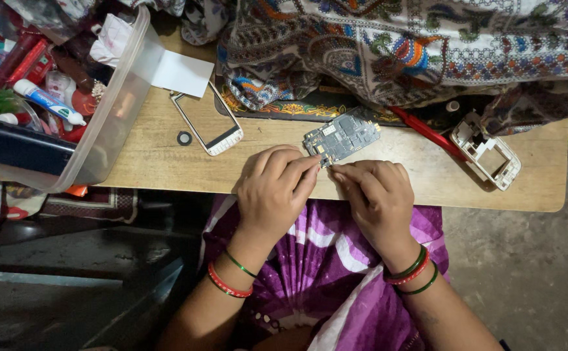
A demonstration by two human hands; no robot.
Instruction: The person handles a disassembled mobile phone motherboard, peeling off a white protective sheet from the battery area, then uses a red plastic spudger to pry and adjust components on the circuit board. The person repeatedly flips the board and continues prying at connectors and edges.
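A grey phone circuit board (342, 135) lies tilted on the wooden table (154, 162), just beyond my fingertips. My left hand (274, 192) pinches the board's near corner with thumb and forefinger. My right hand (376, 198) meets it at the same corner, fingers curled; what sits between its fingertips is too small to tell. Both wrists carry red and green bangles.
A white phone front frame (207, 123) and a small black ring (184, 138) lie to the left. A white phone housing (487, 153) and a red tool (427, 133) lie at right. A clear plastic box (111, 110) of tubes and bottles stands far left. Patterned cloth (401, 45) covers the back.
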